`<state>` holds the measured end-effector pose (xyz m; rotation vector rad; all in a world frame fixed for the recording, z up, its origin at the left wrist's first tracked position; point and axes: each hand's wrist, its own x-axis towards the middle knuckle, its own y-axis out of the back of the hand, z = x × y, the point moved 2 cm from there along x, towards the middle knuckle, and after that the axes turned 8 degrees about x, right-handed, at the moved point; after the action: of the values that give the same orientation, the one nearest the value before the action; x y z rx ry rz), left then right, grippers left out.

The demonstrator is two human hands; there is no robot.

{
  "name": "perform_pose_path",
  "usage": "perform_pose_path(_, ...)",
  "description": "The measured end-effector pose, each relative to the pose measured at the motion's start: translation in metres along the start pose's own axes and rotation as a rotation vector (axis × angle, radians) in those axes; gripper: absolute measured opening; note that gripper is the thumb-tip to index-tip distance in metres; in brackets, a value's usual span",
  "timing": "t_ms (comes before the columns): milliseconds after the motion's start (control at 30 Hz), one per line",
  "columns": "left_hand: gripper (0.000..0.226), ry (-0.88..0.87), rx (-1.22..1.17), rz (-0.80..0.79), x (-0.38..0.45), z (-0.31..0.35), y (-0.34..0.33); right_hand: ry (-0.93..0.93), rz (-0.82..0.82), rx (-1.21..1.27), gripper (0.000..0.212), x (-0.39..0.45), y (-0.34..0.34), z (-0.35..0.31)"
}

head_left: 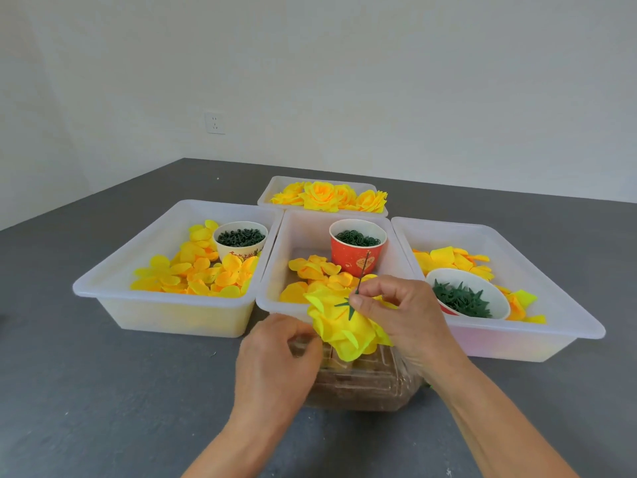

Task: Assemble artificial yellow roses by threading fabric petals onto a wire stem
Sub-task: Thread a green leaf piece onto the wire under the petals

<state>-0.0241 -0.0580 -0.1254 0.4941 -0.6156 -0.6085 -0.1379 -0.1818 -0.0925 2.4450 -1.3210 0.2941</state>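
Observation:
A yellow fabric rose (344, 327) hangs upside down between my hands, in front of the middle tray. A thin green wire stem (362, 270) sticks up out of its base, and a green star-shaped calyx (344, 305) sits on the petals around the wire. My right hand (396, 312) pinches the stem just above the calyx. From the left, my left hand (279, 360) holds the flower's underside with curled fingers. Loose yellow petals (317, 270) lie in the middle tray (275, 270).
A red cup (356, 250) of green rings stands in the middle tray. Petals and a cup of green pieces (240, 238) fill the left tray (113, 270). The right tray (558, 305) holds petals and a bowl of green calyxes (465, 298). Finished roses (327, 196) fill the far tray. A clear plastic box (362, 381) sits under my hands.

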Motion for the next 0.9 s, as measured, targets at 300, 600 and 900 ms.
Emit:
perform_pose_path(300, 0.016, 0.024, -0.13, -0.11, 0.018, 0.008, -0.009, 0.017, 0.033, -0.016, 0.02, -0.003, 0.0, 0.0)
perform_pose_path(600, 0.048, -0.074, -0.332, 0.027, 0.023, 0.03, 0.009, -0.017, 0.033, 0.058, 0.023, -0.002, -0.003, 0.002)
perform_pose_path(900, 0.015, -0.415, 0.293, -0.069, 0.03, 0.04, -0.001, 0.002, -0.008, 0.124, 0.018, 0.001, 0.002, 0.004)
